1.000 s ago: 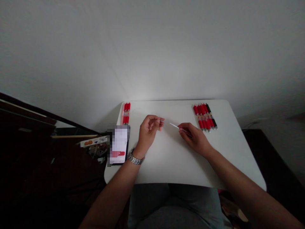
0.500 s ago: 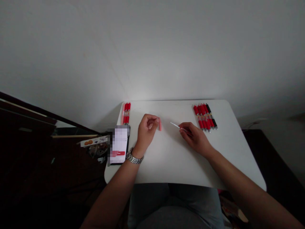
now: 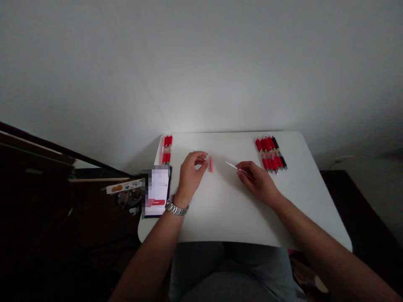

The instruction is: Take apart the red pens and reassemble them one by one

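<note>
A short pink tube-like piece lies on the white table just right of my left hand. Thumb and fingertips of that hand are slightly apart, with nothing visible between them, and a metal watch circles its wrist. My right hand is closed around a thin white stick, whose tip points up and left toward the pink piece. The stick's other end is hidden by the fingers.
Several red pens and a black one lie in a row at the table's back right. Red pens and a pink strip are at the back left, above a phone. A wall rises behind.
My left hand has drawn slightly left, and its fingertips have parted from the pink piece, which now stands clear on the table. The right hand with the white stick has stayed put.
</note>
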Tool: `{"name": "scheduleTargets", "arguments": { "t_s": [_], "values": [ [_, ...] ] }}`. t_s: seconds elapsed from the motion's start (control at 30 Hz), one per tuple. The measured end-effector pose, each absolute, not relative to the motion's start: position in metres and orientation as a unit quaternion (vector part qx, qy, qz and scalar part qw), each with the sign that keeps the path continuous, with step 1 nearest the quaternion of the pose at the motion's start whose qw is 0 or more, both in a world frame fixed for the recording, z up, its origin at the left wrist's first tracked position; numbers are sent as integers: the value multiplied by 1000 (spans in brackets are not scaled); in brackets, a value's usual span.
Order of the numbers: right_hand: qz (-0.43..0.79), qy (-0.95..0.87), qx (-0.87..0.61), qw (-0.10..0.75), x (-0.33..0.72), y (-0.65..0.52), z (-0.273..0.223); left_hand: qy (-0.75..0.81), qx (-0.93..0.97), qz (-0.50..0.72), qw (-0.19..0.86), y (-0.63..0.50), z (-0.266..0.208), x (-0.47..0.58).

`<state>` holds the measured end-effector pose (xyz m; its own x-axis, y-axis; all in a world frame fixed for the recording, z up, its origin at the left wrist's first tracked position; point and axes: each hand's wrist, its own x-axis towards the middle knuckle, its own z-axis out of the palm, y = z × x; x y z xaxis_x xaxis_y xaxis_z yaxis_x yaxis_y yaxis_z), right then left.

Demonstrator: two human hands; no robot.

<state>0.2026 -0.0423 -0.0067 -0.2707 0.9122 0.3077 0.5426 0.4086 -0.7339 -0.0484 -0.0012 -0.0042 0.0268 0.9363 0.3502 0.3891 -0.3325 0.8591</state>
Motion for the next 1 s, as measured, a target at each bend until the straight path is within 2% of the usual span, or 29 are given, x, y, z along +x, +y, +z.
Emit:
{"name": "scheduleTargets", "arguments": {
  "t_s": [0.17,0.33,1.0],
  "values": [
    [255,-756,-483,362,203,-41,-8,541,701,424,189,-3,1,-51],
    [248,-759,-486,355,202,-42,-6,554,730,369,155,-3,-1,-52],
    [251,-756,-490,355,203,-41,-7,559,745,330,154,-2,-1,-54]
  ]
}}
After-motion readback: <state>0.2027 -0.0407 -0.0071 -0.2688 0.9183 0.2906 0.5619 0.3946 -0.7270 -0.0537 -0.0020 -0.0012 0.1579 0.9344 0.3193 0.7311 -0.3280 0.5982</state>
